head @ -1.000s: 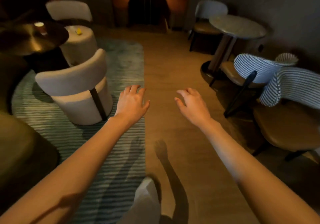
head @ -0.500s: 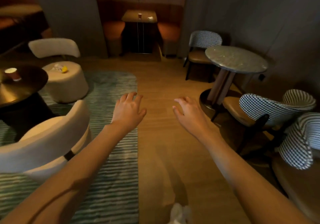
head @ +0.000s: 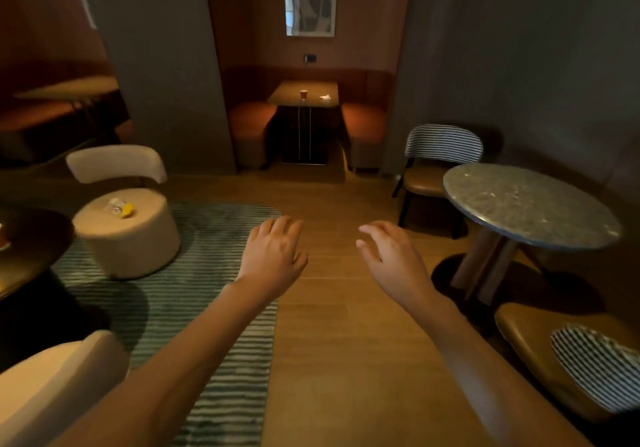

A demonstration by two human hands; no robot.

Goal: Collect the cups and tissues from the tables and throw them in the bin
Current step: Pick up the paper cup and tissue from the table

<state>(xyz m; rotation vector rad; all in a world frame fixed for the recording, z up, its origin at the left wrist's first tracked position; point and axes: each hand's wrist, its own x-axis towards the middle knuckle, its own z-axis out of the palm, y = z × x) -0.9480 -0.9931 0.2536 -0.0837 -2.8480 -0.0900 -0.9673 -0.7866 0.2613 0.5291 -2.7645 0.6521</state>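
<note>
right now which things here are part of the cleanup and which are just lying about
Part of the job:
- cup on the far booth table
- tissue on that same table

Just lying about:
- yellow item on the round pouf
- marble table
- striped chair

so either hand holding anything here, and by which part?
Nothing is held. The left hand and the right hand both hang over the floor with loose fingers. The cup and tissue sit on the far booth table.
</note>
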